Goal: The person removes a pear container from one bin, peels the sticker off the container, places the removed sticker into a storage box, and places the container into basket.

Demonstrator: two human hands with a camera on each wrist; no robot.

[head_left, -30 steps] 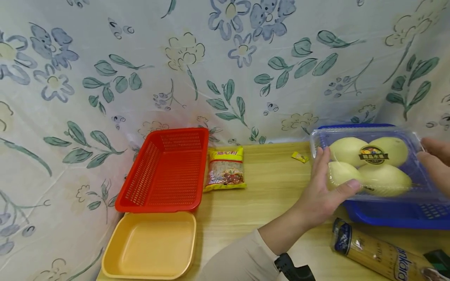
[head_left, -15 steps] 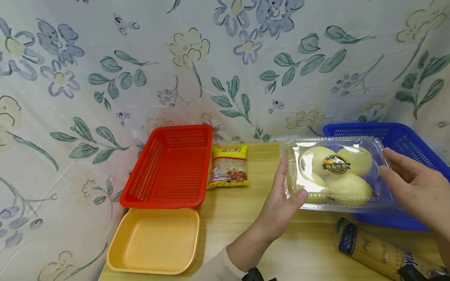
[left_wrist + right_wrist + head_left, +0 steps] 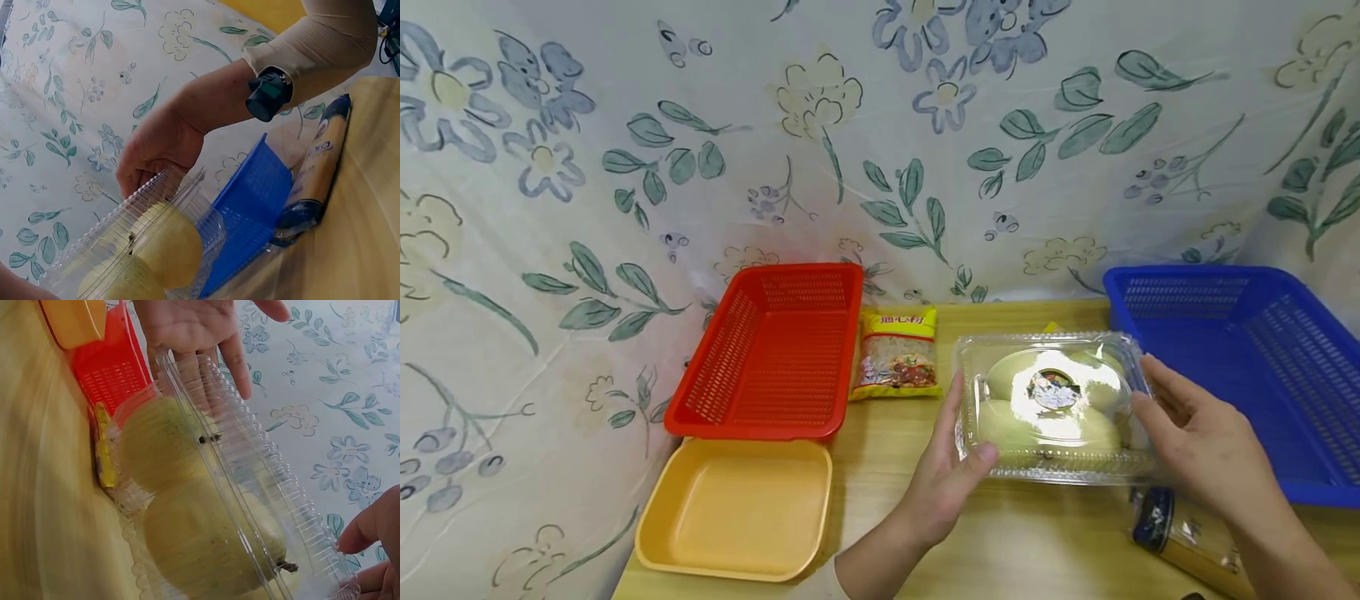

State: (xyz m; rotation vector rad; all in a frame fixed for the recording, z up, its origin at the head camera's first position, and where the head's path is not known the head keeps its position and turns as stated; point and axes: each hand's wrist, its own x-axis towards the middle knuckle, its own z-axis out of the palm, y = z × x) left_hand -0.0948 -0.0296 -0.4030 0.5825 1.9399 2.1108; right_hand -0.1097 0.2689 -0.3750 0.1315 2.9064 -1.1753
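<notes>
Floral-cloth backdrop, wooden surface [image 3: 910,508]: clear fruit box [image 3: 1054,407] held between left hand [image 3: 943,475] and right hand [image 3: 1206,446], fingers gripping its ends, out of blue basket [image 3: 1285,350], low over mid-surface, not yet in red basket [image 3: 767,354] or yellow tray [image 3: 733,512].

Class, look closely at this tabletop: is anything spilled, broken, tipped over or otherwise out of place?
Nothing stands out. The clear plastic clamshell box of yellow-green fruit looks closed and undamaged, held level between the left hand and right hand. The red plastic basket, blue plastic basket and yellow plastic tray sit upright; nothing is spilled.
</notes>
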